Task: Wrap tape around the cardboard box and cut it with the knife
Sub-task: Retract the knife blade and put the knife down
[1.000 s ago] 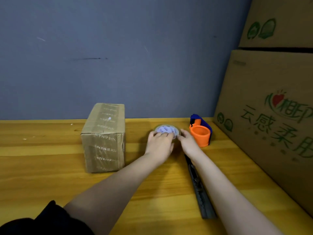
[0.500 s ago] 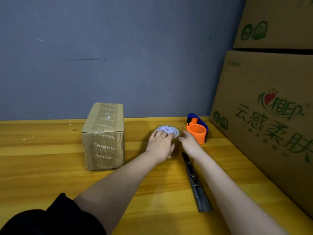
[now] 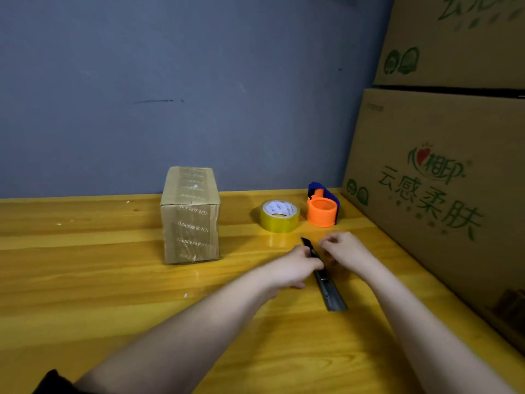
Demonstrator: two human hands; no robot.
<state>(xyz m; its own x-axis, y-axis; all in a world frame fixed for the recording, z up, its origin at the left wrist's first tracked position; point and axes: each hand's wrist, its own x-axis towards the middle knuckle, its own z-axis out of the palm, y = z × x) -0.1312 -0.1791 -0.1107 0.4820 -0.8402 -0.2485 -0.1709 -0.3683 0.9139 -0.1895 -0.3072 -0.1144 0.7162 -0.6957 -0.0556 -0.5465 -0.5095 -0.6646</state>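
Both hands have left the tape roll [image 3: 279, 216] and drawn back to the utility knife [image 3: 322, 273], which lies flat on the wooden table [image 3: 85, 280] with its tip toward the roll. The left hand [image 3: 292, 268] lies over the knife's forward part, its curled fingers [image 3: 312, 258] touching the black body; whether they actually clasp it is hard to tell. The right hand [image 3: 345, 251] hovers just beside the knife on the other side, fingers loosely curled and holding nothing. The yellow-tinted roll now sits untouched, flat on the table beyond the knife tip, with an orange and blue tape dispenser [image 3: 322, 209] just to its right. The small cardboard box [image 3: 190, 217], already banded with printed tape, stands upright well to the left. Large printed cartons [image 3: 440, 180] are stacked along the right edge against a blue-grey wall [image 3: 170, 81].
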